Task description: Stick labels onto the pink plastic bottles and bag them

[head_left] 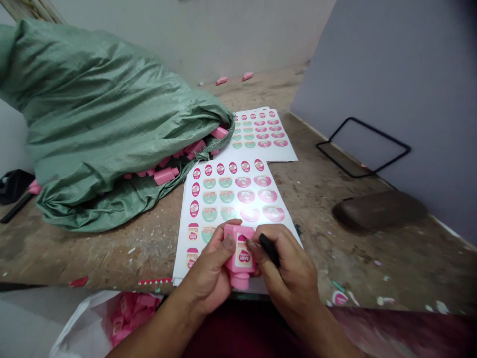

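Observation:
A small pink plastic bottle [239, 281] is gripped in my left hand [208, 273], cap end toward me. On its front face lies a label [244, 253] with a heart and the word BABY, upside down from here. My right hand [288, 268] is closed around a black-handled tool [269, 250] whose tip is hidden. Its thumb and fingertip touch the label's upper edge. Right under both hands is a sheet of stickers [227, 199] with rows of pink, green and magenta labels.
A green sack [112, 109] spills pink bottles [166, 175] at left. More sticker sheets [261, 132] lie behind. At right are a black wire frame [363, 124] and a brown case [380, 211]. A white bag [82, 323] of labelled bottles hangs below the table edge.

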Available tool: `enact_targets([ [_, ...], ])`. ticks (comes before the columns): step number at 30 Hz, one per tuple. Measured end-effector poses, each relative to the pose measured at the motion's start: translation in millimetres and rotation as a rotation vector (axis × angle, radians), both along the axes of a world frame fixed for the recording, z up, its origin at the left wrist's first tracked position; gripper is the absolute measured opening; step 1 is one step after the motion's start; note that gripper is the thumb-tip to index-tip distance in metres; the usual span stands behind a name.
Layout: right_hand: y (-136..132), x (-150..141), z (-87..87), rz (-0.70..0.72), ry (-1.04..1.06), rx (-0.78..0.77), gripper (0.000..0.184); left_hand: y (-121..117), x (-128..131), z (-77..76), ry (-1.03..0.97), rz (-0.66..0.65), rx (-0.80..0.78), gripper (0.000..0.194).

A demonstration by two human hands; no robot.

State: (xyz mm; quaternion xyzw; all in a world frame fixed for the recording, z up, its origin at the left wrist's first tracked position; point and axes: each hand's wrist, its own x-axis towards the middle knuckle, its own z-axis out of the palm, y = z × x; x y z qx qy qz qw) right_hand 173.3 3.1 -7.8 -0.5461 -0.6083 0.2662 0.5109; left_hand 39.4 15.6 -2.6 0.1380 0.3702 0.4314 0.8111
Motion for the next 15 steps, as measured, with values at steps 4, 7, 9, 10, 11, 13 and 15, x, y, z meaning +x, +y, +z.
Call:
enact_targets([
  [4, -2.3, -1.4, 1.5, 0.107, 0.347, -0.216, 0.018, 0.1, 0.4, -3.1, -0.126, 0.003, -0.066, 0.056],
  [7, 0.0, 2.9, 2.9, 0.119, 0.557, -0.301, 0.018, 1.8, -1.0, -4.2, -0.146, 0.001, -0.088, 0.057],
  [9, 1.8, 7.5, 1.4, 0.056, 0.561, -0.27, 0.024, 3.4, -1.6, -3.9, -0.136, -0.004, -0.086, 0.058],
  [10, 2.4, 9.7, -0.2, 0.041, 0.541, -0.266, 0.026, 4.2, -1.6, -3.5, -0.127, -0.007, -0.076, 0.058],
  [11, 3.0, 11.5, -2.0, 0.043, 0.513, -0.28, 0.026, 4.7, -1.2, -3.0, -0.115, -0.006, -0.061, 0.058],
  [13, 4.0, 13.5, -5.3, 0.089, 0.442, -0.334, 0.024, 5.1, -0.1, -2.1, -0.078, -0.001, -0.023, 0.058],
  [15, 5.0, 13.4, -6.2, 0.129, 0.389, -0.349, 0.024, 4.7, 1.0, -1.5, -0.037, 0.006, 0.007, 0.057],
])
